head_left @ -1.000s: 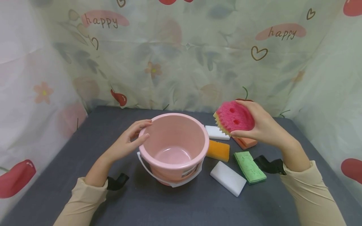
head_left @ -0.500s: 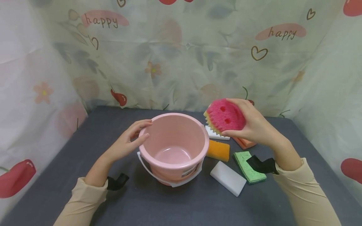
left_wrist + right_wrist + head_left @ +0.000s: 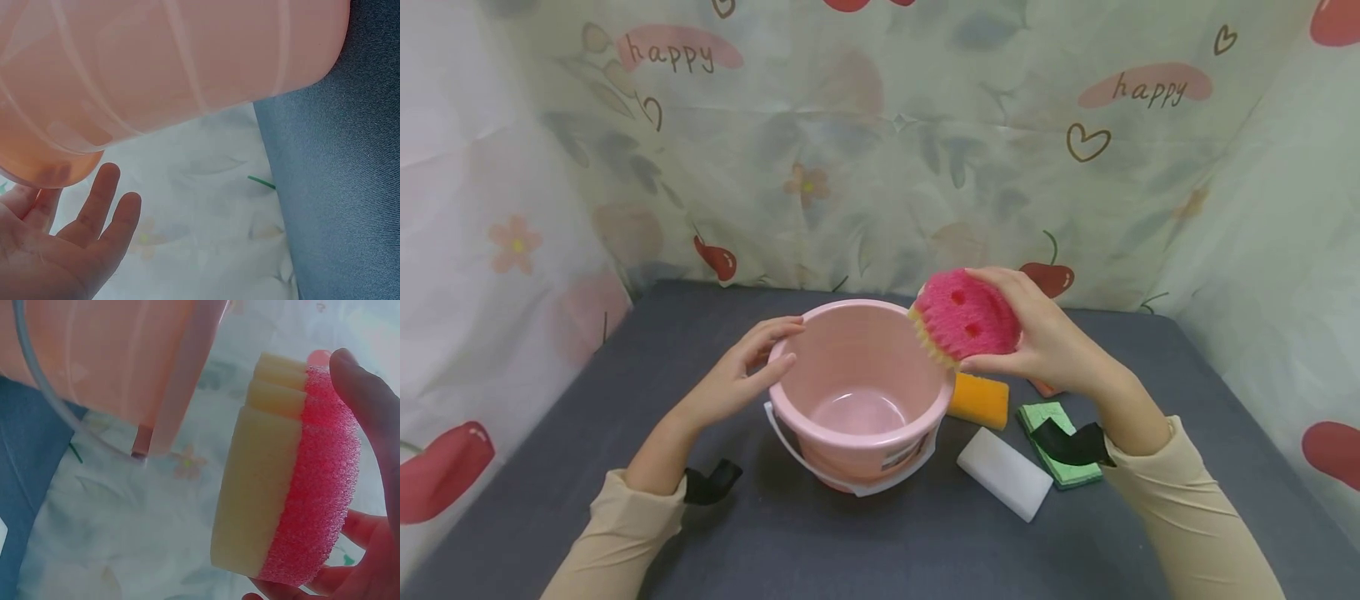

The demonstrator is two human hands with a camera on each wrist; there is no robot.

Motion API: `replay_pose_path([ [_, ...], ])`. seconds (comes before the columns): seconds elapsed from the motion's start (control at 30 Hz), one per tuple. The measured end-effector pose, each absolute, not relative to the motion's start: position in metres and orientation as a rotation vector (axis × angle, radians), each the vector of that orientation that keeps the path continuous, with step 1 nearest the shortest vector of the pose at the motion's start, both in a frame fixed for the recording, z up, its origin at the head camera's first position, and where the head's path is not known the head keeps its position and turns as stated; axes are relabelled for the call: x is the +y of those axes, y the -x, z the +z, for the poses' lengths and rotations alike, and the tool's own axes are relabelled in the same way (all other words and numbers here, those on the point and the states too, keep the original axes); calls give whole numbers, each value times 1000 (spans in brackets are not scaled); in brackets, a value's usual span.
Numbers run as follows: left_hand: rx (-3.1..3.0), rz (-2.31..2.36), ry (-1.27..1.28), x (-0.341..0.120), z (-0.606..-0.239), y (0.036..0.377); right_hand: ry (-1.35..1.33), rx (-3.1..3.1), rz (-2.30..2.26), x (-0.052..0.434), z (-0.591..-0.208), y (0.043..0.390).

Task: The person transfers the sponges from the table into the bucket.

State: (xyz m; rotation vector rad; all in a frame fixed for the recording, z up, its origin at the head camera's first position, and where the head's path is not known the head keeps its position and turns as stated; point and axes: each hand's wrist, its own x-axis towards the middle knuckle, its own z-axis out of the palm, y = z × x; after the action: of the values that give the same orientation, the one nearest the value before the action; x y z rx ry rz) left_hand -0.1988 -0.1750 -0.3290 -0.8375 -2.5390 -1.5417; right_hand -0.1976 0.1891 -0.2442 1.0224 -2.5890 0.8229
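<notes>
My right hand (image 3: pixel 1037 333) grips a round sponge (image 3: pixel 966 312), pink on one face and pale yellow on the other, with two holes and a notched edge. In the head view the sponge overlaps the right rim of a pink bucket (image 3: pixel 861 442); from the right wrist, the sponge (image 3: pixel 281 475) shows raised beside the bucket (image 3: pixel 125 356), with a gap between. On the bucket's left rim rest the thumb and fingertips of my left hand (image 3: pixel 737 375), loosely spread. In the left wrist view two fingers of the left hand (image 3: pixel 69 250) stand free below the bucket wall (image 3: pixel 187 56).
Right of the bucket lie an orange sponge (image 3: pixel 981 400), a white sponge block (image 3: pixel 1006 473) and a green sponge (image 3: pixel 1052 421), partly behind a black wrist strap (image 3: pixel 1071 442). The bucket's white handle (image 3: pixel 880 485) hangs down in front. Printed cloth (image 3: pixel 887 167) encloses the dark table (image 3: pixel 850 550).
My right hand has carried the pink sponge leftward, from over the other sponges to the bucket's right rim. The left hand and the bucket have stayed in place.
</notes>
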Motion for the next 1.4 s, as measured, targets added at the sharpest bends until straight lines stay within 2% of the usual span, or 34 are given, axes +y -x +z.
replay_pose_path([
  [1.4,-2541,-1534,834,-174,-329,199,-1268,-2628,1085,130,-280,202],
])
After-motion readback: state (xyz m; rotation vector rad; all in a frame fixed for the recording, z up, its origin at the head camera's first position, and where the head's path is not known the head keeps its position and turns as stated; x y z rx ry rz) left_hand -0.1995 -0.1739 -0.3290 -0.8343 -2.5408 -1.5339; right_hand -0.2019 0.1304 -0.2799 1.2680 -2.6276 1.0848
